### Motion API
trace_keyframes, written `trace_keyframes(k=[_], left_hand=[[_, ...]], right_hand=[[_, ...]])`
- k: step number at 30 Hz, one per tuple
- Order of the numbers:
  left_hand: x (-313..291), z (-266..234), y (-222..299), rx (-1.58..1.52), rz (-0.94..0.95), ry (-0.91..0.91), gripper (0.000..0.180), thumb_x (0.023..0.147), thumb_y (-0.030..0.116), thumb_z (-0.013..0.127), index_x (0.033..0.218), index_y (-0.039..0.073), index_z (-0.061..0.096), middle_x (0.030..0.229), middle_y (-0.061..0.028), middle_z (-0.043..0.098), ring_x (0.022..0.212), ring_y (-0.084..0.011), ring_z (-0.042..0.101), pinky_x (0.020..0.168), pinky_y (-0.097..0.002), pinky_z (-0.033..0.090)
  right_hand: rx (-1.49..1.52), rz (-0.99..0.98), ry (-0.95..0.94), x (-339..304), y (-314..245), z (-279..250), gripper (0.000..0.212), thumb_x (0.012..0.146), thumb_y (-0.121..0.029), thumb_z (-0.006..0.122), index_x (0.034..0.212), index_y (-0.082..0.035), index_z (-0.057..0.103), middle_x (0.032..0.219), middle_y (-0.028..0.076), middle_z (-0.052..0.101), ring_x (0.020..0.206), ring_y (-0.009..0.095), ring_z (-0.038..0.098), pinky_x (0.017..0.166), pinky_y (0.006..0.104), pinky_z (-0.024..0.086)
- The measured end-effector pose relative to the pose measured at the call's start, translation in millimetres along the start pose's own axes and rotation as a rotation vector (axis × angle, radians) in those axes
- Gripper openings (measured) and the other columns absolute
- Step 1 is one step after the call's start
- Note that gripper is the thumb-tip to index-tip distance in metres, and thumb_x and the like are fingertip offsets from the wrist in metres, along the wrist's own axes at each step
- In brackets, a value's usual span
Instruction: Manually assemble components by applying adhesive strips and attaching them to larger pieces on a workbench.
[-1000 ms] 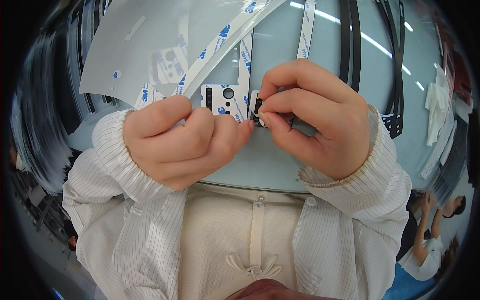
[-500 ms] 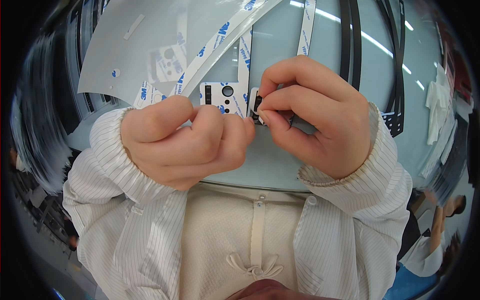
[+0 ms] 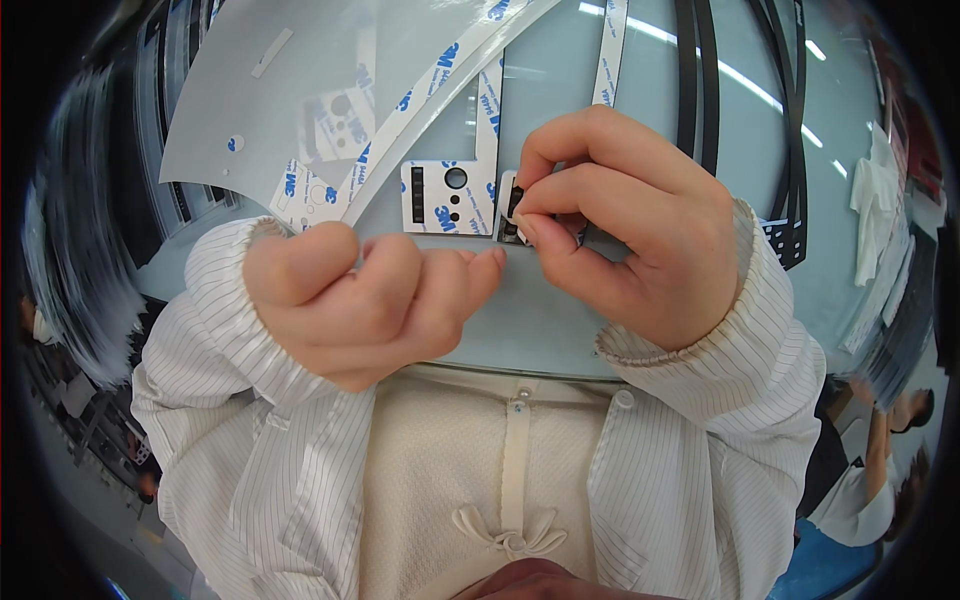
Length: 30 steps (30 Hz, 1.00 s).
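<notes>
My left hand point(image 3: 365, 305) is closed, its fingers curled in. Whatever they may hold is hidden. It hovers just below a white adhesive-backed piece point(image 3: 428, 218) with blue print, round holes and a dark slot, whose strip runs up the table. My right hand point(image 3: 640, 225) pinches at the end of a second narrow piece point(image 3: 508, 190), showing white and black under the fingertips. What sits between thumb and fingers is too small to make out. A translucent liner sheet point(image 3: 235, 90), bearing a printed adhesive strip point(image 3: 400, 120), lies above my left hand.
Another printed strip point(image 3: 610, 60) runs up from behind my right hand. Black strips point(image 3: 698, 90) and more dark strips with a perforated end point(image 3: 790, 240) lie to the right on the glossy table point(image 3: 560, 310). White cloth-like pieces point(image 3: 872, 200) lie farther right. Another person point(image 3: 860, 490) is at the lower right.
My left hand has drawn slightly down and left, uncovering the lower edge of the white adhesive piece. My right hand stays at nearly the same spot, still pinching.
</notes>
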State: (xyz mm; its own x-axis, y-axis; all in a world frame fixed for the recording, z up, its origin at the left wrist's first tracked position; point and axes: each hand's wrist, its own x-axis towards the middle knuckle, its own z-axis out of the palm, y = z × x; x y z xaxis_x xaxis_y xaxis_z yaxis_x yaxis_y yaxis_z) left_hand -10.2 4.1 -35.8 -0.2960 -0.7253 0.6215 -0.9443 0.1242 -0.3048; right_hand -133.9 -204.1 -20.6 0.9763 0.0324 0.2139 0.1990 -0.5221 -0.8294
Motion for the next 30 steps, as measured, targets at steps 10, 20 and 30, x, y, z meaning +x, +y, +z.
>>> trace_keyframes(k=[10,20,30], left_hand=[[6.0,-5.2,-1.3,-0.082,-0.053,-0.104,0.022,0.069,0.018,0.081,0.089,0.014,0.072,0.086,0.0084,0.058,0.078,-0.0106,0.049,0.066,-0.0276,0.031],[4.0,-5.8,-2.5,-0.118,-0.032,-0.128,0.029,0.060,0.013,0.077,0.088,0.013,0.071,0.086,0.0090,0.058,0.079,-0.0100,0.050,0.069,-0.0279,0.032],[2.3,-3.2,0.4,-0.170,-0.083,-0.105,0.036,0.053,0.014,0.073,0.089,0.013,0.072,0.085,0.0089,0.058,0.078,-0.0092,0.051,0.069,-0.0277,0.031]], right_hand=[[-0.004,0.013,-0.013,0.4,0.1,0.1,0.013,0.074,0.009,0.070,0.083,0.003,0.064,0.096,0.010,0.064,0.074,0.017,0.064,0.063,0.0250,0.053],[0.010,0.009,-0.005,1.8,-0.5,2.9,0.014,0.073,0.009,0.071,0.084,0.003,0.063,0.096,0.010,0.064,0.073,0.017,0.063,0.062,0.0248,0.052],[0.008,0.017,-0.013,0.4,-1.7,1.3,0.015,0.073,0.010,0.071,0.084,0.003,0.063,0.096,0.010,0.063,0.075,0.018,0.064,0.063,0.0254,0.053]])
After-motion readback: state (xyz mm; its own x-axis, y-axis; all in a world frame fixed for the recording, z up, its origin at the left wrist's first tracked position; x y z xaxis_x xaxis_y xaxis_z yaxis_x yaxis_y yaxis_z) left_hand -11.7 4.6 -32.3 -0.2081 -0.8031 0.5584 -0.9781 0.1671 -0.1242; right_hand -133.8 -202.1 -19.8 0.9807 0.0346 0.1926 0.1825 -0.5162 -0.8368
